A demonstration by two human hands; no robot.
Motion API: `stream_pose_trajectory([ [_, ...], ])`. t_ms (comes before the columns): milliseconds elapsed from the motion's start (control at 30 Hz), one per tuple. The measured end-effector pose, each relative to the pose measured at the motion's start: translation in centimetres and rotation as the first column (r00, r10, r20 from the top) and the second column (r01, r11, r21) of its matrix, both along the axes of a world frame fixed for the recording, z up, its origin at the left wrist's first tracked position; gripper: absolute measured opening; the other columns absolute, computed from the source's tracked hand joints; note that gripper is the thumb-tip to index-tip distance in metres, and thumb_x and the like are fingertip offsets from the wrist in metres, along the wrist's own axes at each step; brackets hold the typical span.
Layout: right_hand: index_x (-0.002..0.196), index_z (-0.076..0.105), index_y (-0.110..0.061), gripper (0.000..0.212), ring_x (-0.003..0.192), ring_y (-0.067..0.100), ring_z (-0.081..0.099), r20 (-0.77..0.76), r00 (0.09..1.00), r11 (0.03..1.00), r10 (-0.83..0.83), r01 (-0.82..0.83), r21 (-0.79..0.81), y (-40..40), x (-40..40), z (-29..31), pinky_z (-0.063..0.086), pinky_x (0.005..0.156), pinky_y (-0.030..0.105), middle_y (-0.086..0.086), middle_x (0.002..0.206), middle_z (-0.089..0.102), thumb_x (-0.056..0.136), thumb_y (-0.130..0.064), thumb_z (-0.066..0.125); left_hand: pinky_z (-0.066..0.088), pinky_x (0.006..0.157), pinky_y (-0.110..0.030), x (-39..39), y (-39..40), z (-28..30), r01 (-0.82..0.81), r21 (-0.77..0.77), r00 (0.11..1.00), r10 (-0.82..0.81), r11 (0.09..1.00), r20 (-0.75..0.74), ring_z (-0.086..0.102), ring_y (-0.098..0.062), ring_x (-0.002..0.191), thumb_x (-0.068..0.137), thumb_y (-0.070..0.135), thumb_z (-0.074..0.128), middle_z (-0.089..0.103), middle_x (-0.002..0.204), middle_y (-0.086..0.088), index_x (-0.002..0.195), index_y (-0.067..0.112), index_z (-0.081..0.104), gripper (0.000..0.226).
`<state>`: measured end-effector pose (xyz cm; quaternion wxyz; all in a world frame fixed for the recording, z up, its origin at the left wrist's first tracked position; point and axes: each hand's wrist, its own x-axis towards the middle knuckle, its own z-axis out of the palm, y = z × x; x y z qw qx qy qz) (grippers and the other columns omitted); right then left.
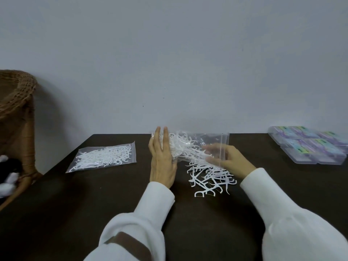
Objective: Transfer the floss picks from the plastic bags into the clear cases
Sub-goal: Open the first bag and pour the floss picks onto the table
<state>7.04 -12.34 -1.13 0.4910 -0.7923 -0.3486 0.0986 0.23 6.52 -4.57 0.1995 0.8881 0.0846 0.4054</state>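
Observation:
A clear plastic bag [216, 142] holding white floss picks is lifted just above the dark table [94, 204], tilted with its open side toward me. My left hand [162, 159] holds its left end, fingers straight up along the plastic. My right hand [224, 157] grips the bag's right part, fingers partly behind the film. Below the bag lies a loose heap of floss picks [211, 178] on the table. A second, flat bag of floss picks [103, 156] rests at the left. Several clear cases [308, 146] with coloured labels stand at the far right.
A wicker chair [18, 110] stands off the table's left edge, with a black and white object [7, 176] on it. A plain wall rises right behind the table's far edge. Both my arms wear white sleeves.

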Motion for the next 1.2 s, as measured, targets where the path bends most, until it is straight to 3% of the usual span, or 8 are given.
stream_pose_trajectory([
  [133, 0.126, 0.051, -0.023, 0.055, 0.113, 0.019, 0.055, 0.003, 1.000, 0.992, -0.021, 0.021, -0.127, 0.3, -0.2, -0.2, 0.045, 0.100, 0.039, -0.003, 0.124, 0.055, 0.078, -0.048, 0.058, 0.039, 0.085, -0.024, -0.1, -0.5, 0.2, 0.026, -0.039, 0.997, -0.023, 0.999, 0.067, 0.010, -0.018, 0.135, 0.071, -0.010, 0.070, 0.012, 0.148, 0.000, 0.146, 0.028, 0.023, 0.096],
  [267, 0.128, 0.051, -0.021, 0.072, 0.111, 0.019, 0.056, -0.001, 1.000, 0.989, -0.022, 0.021, -0.149, 0.5, -0.4, -0.3, 0.046, 0.099, 0.043, 0.002, 0.125, 0.056, 0.068, -0.062, 0.053, 0.049, 0.081, -0.033, 0.0, -1.0, 0.2, 0.033, 0.003, 0.995, -0.033, 0.999, 0.090, 0.011, -0.023, 0.133, 0.064, -0.019, 0.066, 0.012, 0.143, 0.007, 0.138, 0.040, 0.022, 0.105],
  [433, 0.110, 0.062, -0.015, 0.051, 0.088, 0.014, 0.057, -0.016, 0.997, 0.975, -0.070, 0.065, -0.211, 0.8, -0.4, -0.6, 0.046, 0.076, 0.022, 0.002, 0.100, 0.060, 0.078, -0.054, 0.053, 0.054, 0.079, -0.040, 0.0, -1.1, 0.2, 0.013, 0.057, 0.995, -0.018, 0.998, 0.095, 0.015, -0.026, 0.130, 0.057, -0.019, 0.071, 0.016, 0.140, 0.003, 0.135, 0.033, 0.031, 0.102],
  [633, 0.125, 0.052, -0.020, 0.048, 0.100, 0.009, 0.046, -0.059, 0.998, 0.968, -0.034, 0.018, -0.249, 0.9, -1.1, -0.3, 0.036, 0.086, 0.022, -0.009, 0.109, 0.044, 0.082, -0.038, 0.064, 0.056, 0.073, -0.037, -0.1, -1.0, 0.2, -0.001, 0.143, 0.995, -0.013, 0.990, 0.101, 0.018, -0.029, 0.132, 0.049, -0.018, 0.078, 0.019, 0.142, -0.001, 0.136, 0.024, 0.034, 0.106],
  [767, 0.105, 0.058, -0.030, 0.027, 0.102, 0.009, 0.054, -0.140, 0.990, 0.976, -0.012, -0.019, -0.219, 1.2, -1.4, -0.1, 0.038, 0.087, 0.022, -0.009, 0.108, 0.052, 0.082, -0.045, 0.058, 0.056, 0.072, -0.033, 0.0, -1.3, 0.2, -0.012, 0.200, 0.990, -0.016, 0.980, 0.138, 0.021, -0.029, 0.132, 0.045, -0.023, 0.075, 0.022, 0.141, -0.005, 0.136, 0.020, 0.037, 0.107],
  [933, 0.127, 0.050, -0.011, 0.042, 0.095, 0.009, 0.044, -0.106, 0.994, 0.945, 0.024, -0.057, -0.321, 1.2, -1.3, -0.5, 0.032, 0.080, 0.017, -0.003, 0.102, 0.045, 0.091, -0.033, 0.053, 0.054, 0.078, -0.034, 0.1, -1.8, 0.0, 0.011, 0.243, 0.987, -0.049, 0.970, 0.151, 0.023, -0.029, 0.132, 0.046, -0.023, 0.074, 0.025, 0.141, -0.006, 0.135, 0.018, 0.039, 0.104],
  [1067, 0.135, 0.042, -0.015, 0.047, 0.111, 0.013, 0.044, -0.122, 0.992, 0.947, 0.040, -0.077, -0.312, 1.2, -1.2, -0.7, 0.032, 0.089, 0.020, -0.001, 0.125, 0.046, 0.093, -0.034, 0.049, 0.056, 0.078, -0.035, 0.1, -1.9, 0.0, 0.026, 0.241, 0.988, -0.062, 0.970, 0.144, 0.023, -0.028, 0.132, 0.047, -0.024, 0.070, 0.025, 0.141, -0.005, 0.135, 0.019, 0.038, 0.103],
  [1200, 0.115, 0.055, -0.015, 0.026, 0.090, 0.010, 0.052, -0.099, 0.991, 0.941, 0.090, -0.118, -0.317, 1.2, -0.9, -1.0, 0.041, 0.078, 0.013, -0.001, 0.105, 0.054, 0.095, -0.031, 0.046, 0.054, 0.082, -0.035, 0.1, -1.4, -0.2, 0.017, 0.183, 0.991, -0.040, 0.983, 0.126, 0.021, -0.027, 0.133, 0.051, -0.022, 0.070, 0.023, 0.141, -0.003, 0.134, 0.020, 0.038, 0.099],
])
